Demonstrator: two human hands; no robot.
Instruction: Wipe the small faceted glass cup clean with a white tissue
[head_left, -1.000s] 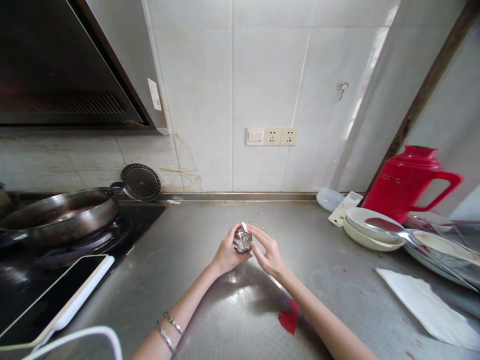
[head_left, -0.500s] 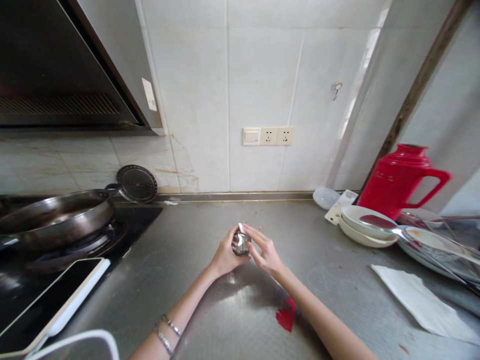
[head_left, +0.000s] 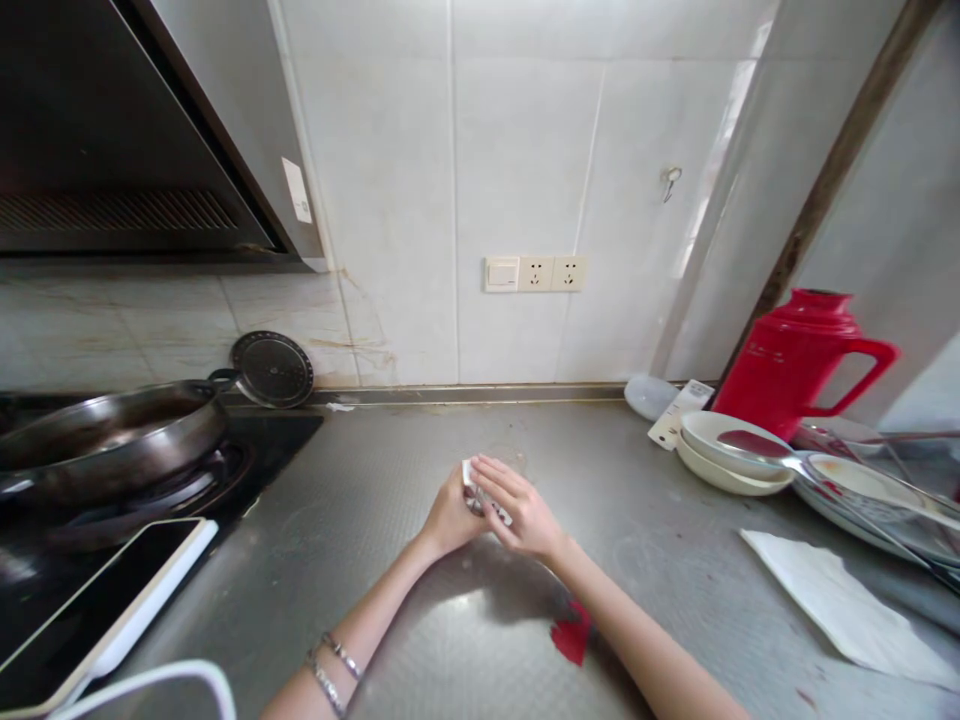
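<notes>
My left hand [head_left: 450, 515] is wrapped round a small, shiny, silvery round object [head_left: 474, 503] just above the counter. My right hand [head_left: 525, 508] lies over the top of it, fingers together, and hides most of it. Under the right fingers, a white paper-like piece [head_left: 466, 472] shows at the object's upper edge. The exact kind of the silvery object cannot be made out. Near my right forearm, a torn red scrap [head_left: 571, 634] rests on the steel counter [head_left: 420, 640].
On the left, a pan [head_left: 112, 430] sits on the black hob, and a phone [head_left: 112, 600] lies in front of it. A red thermos jug [head_left: 795, 360], stacked bowls [head_left: 731, 460] and a white paper towel [head_left: 840, 605] occupy the right side.
My right hand has moved over the silvery object, covering more of it. The white piece now lies flatter beneath the fingers. My left hand keeps its hold.
</notes>
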